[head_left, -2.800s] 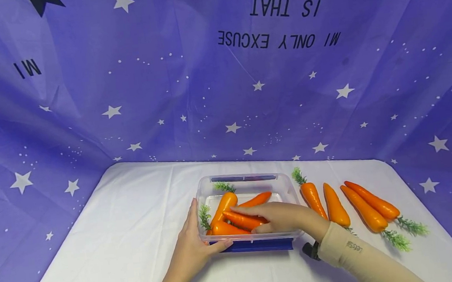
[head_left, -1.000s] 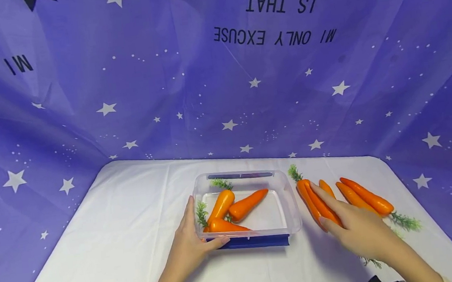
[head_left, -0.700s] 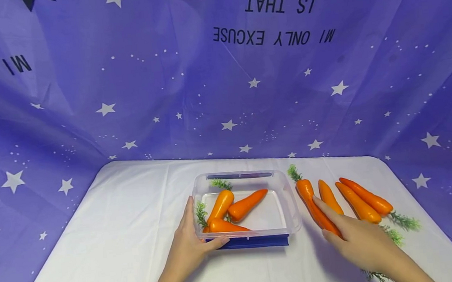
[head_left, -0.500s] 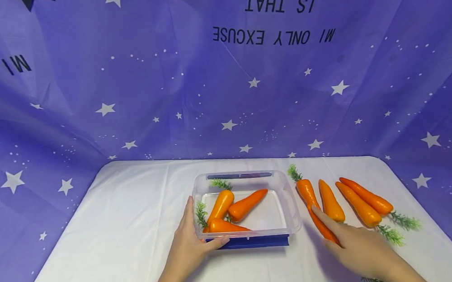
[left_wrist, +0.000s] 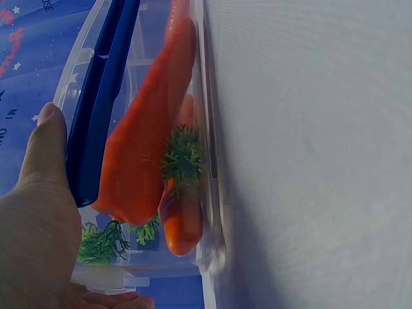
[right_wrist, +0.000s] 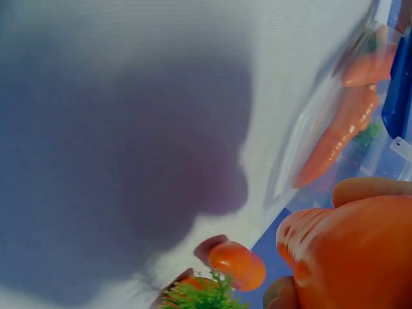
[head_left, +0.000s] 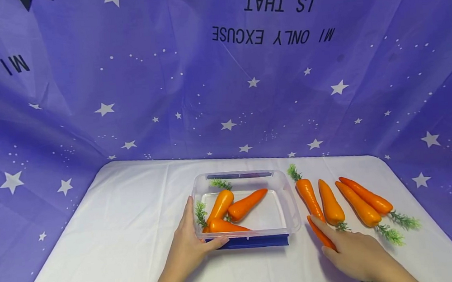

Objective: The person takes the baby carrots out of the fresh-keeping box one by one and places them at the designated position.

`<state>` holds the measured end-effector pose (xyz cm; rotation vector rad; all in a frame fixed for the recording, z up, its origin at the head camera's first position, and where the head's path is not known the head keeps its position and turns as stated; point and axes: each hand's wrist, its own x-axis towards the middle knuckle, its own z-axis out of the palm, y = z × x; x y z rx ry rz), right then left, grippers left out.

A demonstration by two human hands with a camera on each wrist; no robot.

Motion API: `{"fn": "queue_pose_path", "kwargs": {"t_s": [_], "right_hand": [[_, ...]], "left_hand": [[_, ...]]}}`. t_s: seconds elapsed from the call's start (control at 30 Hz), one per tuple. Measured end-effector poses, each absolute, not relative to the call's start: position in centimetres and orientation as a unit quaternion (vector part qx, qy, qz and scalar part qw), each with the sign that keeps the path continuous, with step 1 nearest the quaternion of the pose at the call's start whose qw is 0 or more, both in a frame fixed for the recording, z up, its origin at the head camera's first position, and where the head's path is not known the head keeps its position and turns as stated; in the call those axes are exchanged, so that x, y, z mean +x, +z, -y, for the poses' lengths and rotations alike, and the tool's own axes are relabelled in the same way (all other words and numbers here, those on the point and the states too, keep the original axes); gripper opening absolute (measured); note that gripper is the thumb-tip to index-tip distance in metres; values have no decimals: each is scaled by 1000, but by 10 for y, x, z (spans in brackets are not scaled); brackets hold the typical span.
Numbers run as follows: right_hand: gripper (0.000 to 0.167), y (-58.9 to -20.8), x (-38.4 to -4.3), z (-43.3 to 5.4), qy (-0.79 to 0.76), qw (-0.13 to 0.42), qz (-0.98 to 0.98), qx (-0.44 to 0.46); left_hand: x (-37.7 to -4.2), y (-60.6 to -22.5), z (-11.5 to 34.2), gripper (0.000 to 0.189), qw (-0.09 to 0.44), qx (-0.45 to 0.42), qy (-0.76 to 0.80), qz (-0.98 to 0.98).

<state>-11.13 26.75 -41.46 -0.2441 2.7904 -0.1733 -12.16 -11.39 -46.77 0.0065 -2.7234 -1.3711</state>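
Carrot (head_left: 321, 234) in the right hand (head_left: 355, 249), near right part of the bench (head_left: 103, 262), pinched between thumb and fingers, tip pointing far and left. Tip overlaps the near end of the leftmost loose carrot (head_left: 306, 194) in the head view; touching or just above, cannot tell.

To its right, three more loose: second carrot (head_left: 331, 205), third carrot (head_left: 361, 207), rightmost carrot (head_left: 372, 197). Leftmost has its greens at the far end; the others have theirs near.

To the left, clear box (head_left: 289, 198), lid off, at least three carrots inside, two marked: far-left one, orange carrot (head_left: 221, 205); right one, redder carrot (head_left: 250, 204). Left hand (head_left: 187, 244) grips the near left corner, fingers along the left wall, thumb on the near edge.

Tally: four out, one in hand, three or more left. Judged as unloading, around halfway.

Against 2.8 s ago: held carrot was inside the box then. At 1.0 s ago it lay over the leftmost one; now drawn nearer. Loose four unmoved, left grip the same.
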Motion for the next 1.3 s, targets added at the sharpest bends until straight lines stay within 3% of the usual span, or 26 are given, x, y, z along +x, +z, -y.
{"fn": "queue_pose_path", "kwargs": {"t_s": [1.3], "right_hand": [[72,-439,-115,-263,-33,242,-969,-42]], "left_hand": [[-122,-468,114,141,44,4,-446,894]]}}
